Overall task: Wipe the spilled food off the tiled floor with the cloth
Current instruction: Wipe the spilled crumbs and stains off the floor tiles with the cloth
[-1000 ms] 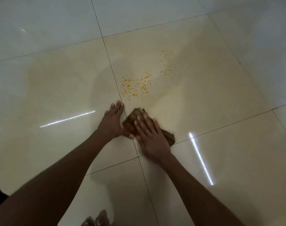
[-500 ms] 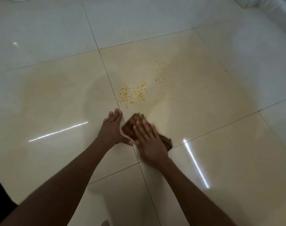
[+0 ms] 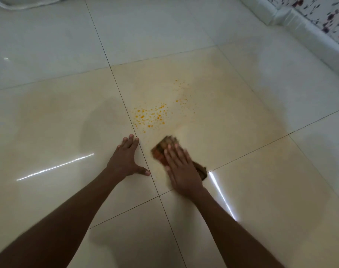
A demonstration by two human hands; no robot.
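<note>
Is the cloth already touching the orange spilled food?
Apart. In the head view, bare tile shows between the cloth under the right hand and the nearest orange spilled food.

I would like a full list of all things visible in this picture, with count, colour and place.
spilled food: many small specks, orange-yellow, on the tile ahead of the hands
cloth: one, brown and orange, under the right hand
tiled floor: large glossy tiles, cream, dark grout lines
skirting: one, white, top right corner
patterned surface: one, white with dark and red marks, behind the skirting
left hand: one, flat on the floor, empty
right hand: one, pressing on the cloth
</note>
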